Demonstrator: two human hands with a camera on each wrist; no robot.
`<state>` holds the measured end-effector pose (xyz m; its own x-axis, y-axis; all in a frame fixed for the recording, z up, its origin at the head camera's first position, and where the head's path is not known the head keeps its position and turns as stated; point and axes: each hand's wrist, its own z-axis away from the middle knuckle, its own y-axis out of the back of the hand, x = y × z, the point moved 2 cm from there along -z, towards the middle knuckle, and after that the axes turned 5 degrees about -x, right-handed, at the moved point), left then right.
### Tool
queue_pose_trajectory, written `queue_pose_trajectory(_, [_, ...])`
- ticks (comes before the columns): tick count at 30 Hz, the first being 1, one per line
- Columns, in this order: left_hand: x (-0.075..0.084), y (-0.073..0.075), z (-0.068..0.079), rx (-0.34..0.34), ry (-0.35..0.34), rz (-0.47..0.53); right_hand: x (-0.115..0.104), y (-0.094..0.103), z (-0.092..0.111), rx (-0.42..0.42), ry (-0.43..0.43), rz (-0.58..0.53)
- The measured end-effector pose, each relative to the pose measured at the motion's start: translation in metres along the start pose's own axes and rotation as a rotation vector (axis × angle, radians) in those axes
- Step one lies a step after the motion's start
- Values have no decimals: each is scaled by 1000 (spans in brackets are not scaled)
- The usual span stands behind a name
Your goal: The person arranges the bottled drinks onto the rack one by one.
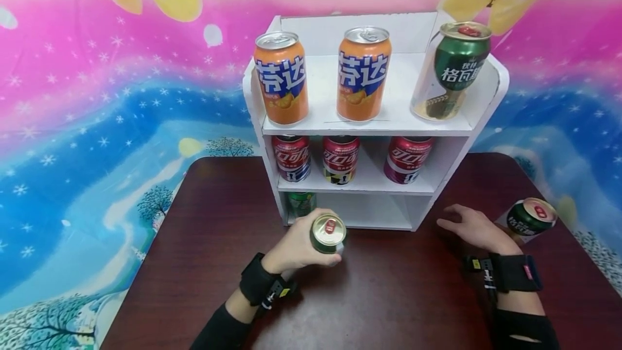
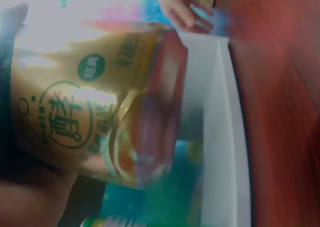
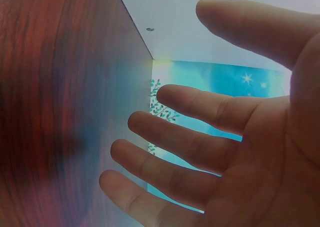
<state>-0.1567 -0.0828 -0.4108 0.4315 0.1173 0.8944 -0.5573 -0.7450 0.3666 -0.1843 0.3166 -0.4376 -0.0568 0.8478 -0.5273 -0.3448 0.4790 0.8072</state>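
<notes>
My left hand (image 1: 295,244) grips a green and gold drink can (image 1: 329,231) in front of the shelf's bottom tier, with the lid facing up. Close up in the left wrist view, the gold side of that can (image 2: 75,97) fills much of the picture. My right hand (image 1: 475,227) is over the table to the right of the shelf, holding nothing. Spread, nearly straight fingers (image 3: 190,147) show in the right wrist view. Just beside that hand, a second green and gold can (image 1: 528,219) stands on the table.
A white three-tier shelf (image 1: 350,189) stands on the dark wooden table (image 1: 389,296). Its top holds two orange cans (image 1: 364,77) and a green and gold can (image 1: 459,72). Several red cans (image 1: 408,160) fill the middle tier. A green can (image 1: 301,203) is at bottom left.
</notes>
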Motion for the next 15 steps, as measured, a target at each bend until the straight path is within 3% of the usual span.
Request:
queue_pose_trajectory(7, [-7, -23, -31, -6, -3, -9, 1, 1, -1, -9, -11, 1])
queue_pose_trajectory(15, [-19, -29, -58, 27, 57, -45, 2, 2, 0, 5, 2, 1])
